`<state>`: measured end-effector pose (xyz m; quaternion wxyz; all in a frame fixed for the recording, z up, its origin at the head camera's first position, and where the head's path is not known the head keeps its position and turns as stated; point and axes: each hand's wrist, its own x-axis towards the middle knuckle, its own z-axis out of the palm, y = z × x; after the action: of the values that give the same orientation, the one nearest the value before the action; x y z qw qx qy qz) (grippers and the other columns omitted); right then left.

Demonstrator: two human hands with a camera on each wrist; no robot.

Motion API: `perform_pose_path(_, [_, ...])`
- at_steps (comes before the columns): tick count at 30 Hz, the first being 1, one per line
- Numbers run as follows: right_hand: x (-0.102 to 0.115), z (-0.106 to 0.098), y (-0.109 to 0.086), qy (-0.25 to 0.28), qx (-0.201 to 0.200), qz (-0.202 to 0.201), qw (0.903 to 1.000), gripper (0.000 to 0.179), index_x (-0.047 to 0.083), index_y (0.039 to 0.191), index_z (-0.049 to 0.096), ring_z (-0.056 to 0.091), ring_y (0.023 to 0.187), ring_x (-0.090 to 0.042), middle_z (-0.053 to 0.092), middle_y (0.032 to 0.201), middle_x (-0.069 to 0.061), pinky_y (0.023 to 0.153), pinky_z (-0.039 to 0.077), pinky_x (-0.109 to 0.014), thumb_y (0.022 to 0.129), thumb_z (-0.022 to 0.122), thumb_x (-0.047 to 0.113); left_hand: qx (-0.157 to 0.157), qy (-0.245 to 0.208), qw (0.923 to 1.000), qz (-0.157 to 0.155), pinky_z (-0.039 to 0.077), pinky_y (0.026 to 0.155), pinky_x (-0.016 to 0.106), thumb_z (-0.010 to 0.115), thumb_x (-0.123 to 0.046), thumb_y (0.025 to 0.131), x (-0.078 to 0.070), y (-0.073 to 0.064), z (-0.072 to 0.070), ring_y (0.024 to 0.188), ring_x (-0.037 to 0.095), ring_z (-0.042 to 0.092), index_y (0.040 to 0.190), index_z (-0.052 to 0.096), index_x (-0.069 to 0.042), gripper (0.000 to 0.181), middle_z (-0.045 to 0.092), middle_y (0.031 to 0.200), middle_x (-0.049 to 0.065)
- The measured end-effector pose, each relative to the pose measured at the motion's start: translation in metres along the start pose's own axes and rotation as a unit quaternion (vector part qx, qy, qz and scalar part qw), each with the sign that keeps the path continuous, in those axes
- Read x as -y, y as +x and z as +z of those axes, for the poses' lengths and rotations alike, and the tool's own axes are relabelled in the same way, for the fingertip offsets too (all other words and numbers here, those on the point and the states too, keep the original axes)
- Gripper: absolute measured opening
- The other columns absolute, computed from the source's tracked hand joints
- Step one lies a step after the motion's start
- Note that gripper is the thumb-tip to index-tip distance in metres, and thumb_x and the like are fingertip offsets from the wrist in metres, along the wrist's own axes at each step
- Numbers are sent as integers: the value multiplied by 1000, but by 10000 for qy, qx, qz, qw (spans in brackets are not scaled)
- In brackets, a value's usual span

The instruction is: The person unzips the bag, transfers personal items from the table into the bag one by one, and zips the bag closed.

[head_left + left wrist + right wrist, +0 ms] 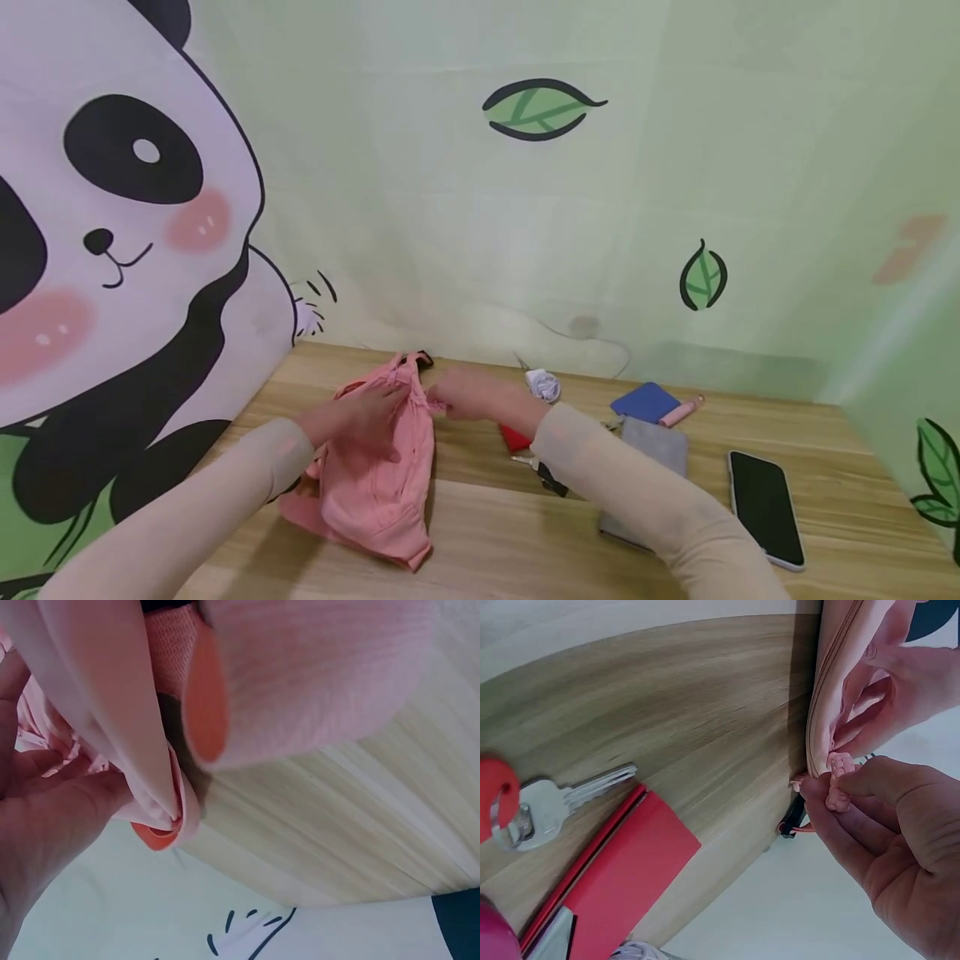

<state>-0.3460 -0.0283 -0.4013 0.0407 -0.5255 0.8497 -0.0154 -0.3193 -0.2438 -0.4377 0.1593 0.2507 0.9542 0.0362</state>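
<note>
Bag [375, 517] on table [495, 533]: my right hand [467, 395] pinches a tab [840, 784], my left hand [366, 422] touches the bag (grip I cannot tell from here)

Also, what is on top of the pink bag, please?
The left hand is on the pink bag, toward its far end. The fabric beneath that hand is covered, so I cannot see whether anything lies there.
</note>
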Motion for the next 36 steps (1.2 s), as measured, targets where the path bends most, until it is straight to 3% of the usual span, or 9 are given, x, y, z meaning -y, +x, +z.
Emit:
perform_pose_path(4, [6, 1, -5, 244, 166, -1, 9996, 11, 0, 89, 73, 42, 67, -10, 46, 69, 4, 62, 35, -18, 91, 65, -7, 200, 21, 9996, -174, 23, 121, 52, 80, -50, 83, -1, 1, -3, 154, 37, 19, 159, 24, 1, 108, 24, 165, 19])
perform_pose_path(7, [9, 0, -7, 29, 281, -146, 9995, 11, 2, 88, 74, 40, 66, -10, 45, 68, 5, 61, 33, -19, 92, 66, -5, 311, -102, 9987, -394, 22, 122, 51, 82, -50, 82, -2, 3, -6, 154, 35, 16, 160, 25, -2, 108, 23, 167, 16])
perform_pose_path(11, [13, -3, -11, -243, 510, -171, 9983, 15, 9, 97, 78, 49, 70, -9, 61, 75, 5, 68, 43, -18, 92, 69, -1, 383, -262, 9974, -552, 21, 122, 52, 84, -47, 80, -1, 8, -11, 155, 35, 14, 161, 23, -4, 110, 20, 168, 14])
perform_pose_path(15, [21, -2, -22, -304, 725, -253, 9966, 19, 13, 108, 79, 53, 76, -7, 72, 90, 4, 76, 49, -18, 94, 70, 3, 373, -348, 9978, -422, 18, 123, 52, 82, -49, 81, 1, 8, -8, 155, 36, 11, 161, 20, -2, 112, 17, 168, 16])
perform_pose_path(19, [31, 0, -35, -33, 776, -439, 9960, 14, 11, 105, 79, 48, 71, -6, 67, 82, 4, 68, 43, -15, 96, 70, 7, 349, -209, 9991, -133, 18, 123, 53, 79, -53, 83, 3, 2, -4, 154, 38, 12, 160, 18, 0, 112, 18, 167, 19])
perform_pose_path(24, [41, 5, -45, 468, 971, -285, 9938, 14, 11, 108, 80, 50, 74, -7, 70, 86, 3, 70, 45, -16, 96, 71, 11, 215, -310, 9993, -61, 21, 121, 54, 81, -51, 82, 4, -2, 3, 154, 39, 16, 161, 19, -1, 112, 22, 166, 19])
perform_pose_path(26, [41, 1, -47, 517, 995, -264, 9933, 15, 13, 109, 80, 50, 75, -7, 71, 87, 3, 70, 45, -16, 96, 72, 12, 123, -350, 9993, -40, 21, 122, 54, 82, -50, 82, 5, -1, 0, 154, 39, 15, 161, 20, -1, 111, 22, 166, 19])
perform_pose_path(32, [43, 5, -50, 785, 1079, -882, 9871, 13, 14, 104, 81, 45, 71, 0, 69, 82, 9, 66, 40, -10, 95, 73, 12, 246, -589, 9980, -43, 20, 121, 55, 81, -50, 82, 6, -3, 2, 154, 38, 14, 162, 17, -3, 112, 19, 167, 17])
perform_pose_path(36, [44, 1, -54, 1396, 1417, -1183, 9729, 15, 13, 107, 81, 47, 70, 5, 73, 87, 12, 68, 44, -8, 95, 73, 10, 162, -501, 9986, -90, 21, 121, 55, 81, -51, 82, 8, -2, 1, 154, 38, 15, 162, 17, -3, 113, 20, 167, 18])
